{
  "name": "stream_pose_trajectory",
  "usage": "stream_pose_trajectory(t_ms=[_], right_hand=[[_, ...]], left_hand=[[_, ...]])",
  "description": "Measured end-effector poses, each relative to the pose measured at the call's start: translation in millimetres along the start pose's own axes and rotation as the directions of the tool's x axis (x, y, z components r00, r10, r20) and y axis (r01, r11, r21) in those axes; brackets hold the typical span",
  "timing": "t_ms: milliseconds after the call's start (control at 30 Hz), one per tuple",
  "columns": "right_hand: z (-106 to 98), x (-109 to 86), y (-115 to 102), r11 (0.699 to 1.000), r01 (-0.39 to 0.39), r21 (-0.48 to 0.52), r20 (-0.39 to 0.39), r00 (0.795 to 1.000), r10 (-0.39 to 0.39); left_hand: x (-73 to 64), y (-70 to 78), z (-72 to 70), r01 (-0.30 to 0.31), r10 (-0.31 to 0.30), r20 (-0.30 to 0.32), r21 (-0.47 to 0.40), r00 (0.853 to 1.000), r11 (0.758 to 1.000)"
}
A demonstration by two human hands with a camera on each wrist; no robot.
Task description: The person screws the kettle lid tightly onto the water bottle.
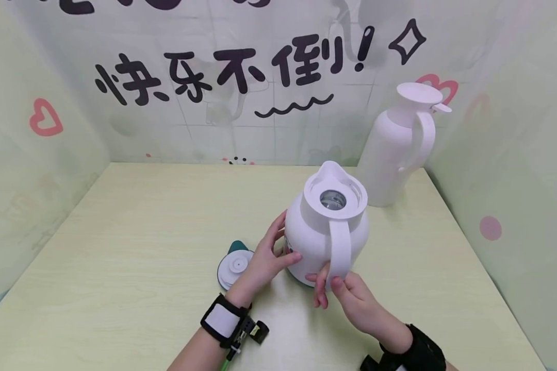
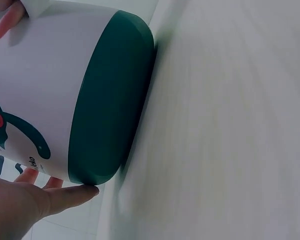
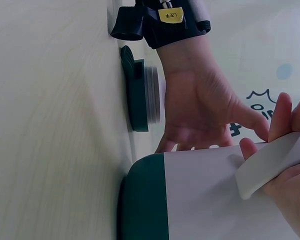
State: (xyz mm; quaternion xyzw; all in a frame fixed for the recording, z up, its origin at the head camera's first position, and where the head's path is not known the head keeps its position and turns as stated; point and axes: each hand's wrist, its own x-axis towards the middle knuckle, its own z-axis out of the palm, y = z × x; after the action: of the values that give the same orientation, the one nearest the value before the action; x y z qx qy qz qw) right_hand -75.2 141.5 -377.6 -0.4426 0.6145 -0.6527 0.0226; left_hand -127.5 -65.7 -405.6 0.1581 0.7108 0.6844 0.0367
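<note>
A white vacuum jug point(image 1: 306, 234) with a dark green base point(image 2: 107, 100) stands at the tabletop, its spout facing away. No lid is on it, and the round opening shows a shiny inside. My left hand point(image 1: 266, 263) lies against the jug's left side with fingers extended and thumb on the front. With fingers through the handle point(image 1: 340, 247) and thumb on its outside, my right hand point(image 1: 359, 304) holds its lower part. Left of the jug, partly behind my left wrist, the lid point(image 1: 228, 270) lies upside down, white underside up, with a green tab.
A tall white vacuum flask point(image 1: 387, 149) with a handle stands behind the jug at the back right. The pale wooden table point(image 1: 120, 247) is bordered by printed curtains point(image 1: 241, 129) at the back and sides. Both wrists wear black straps with small cameras.
</note>
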Motion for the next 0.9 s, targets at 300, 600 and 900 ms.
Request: stream_pose_trajectory(t_ms=[300, 600, 900], right_hand=[[1, -1.1, 0, 1.000, -0.003, -0.009, -0.014, 1.000, 0.003], [3, -1.7, 3, 0.999, 0.022, -0.033, -0.021, 1.000, -0.023], [5, -2.7, -4, 0.996, -0.072, -0.052, 0.023, 0.997, 0.073]], left_hand=[[-0.6, 7.2, -4.5, 0.029, -0.030, 0.039, 0.023, 0.999, 0.999], [-2.4, 17.3, -13.9, 0.070, -0.082, 0.086, 0.137, 0.993, 0.988], [-7.9, 33.9, -18.8, 0.089, -0.123, 0.121, 0.256, 0.985, 0.963]])
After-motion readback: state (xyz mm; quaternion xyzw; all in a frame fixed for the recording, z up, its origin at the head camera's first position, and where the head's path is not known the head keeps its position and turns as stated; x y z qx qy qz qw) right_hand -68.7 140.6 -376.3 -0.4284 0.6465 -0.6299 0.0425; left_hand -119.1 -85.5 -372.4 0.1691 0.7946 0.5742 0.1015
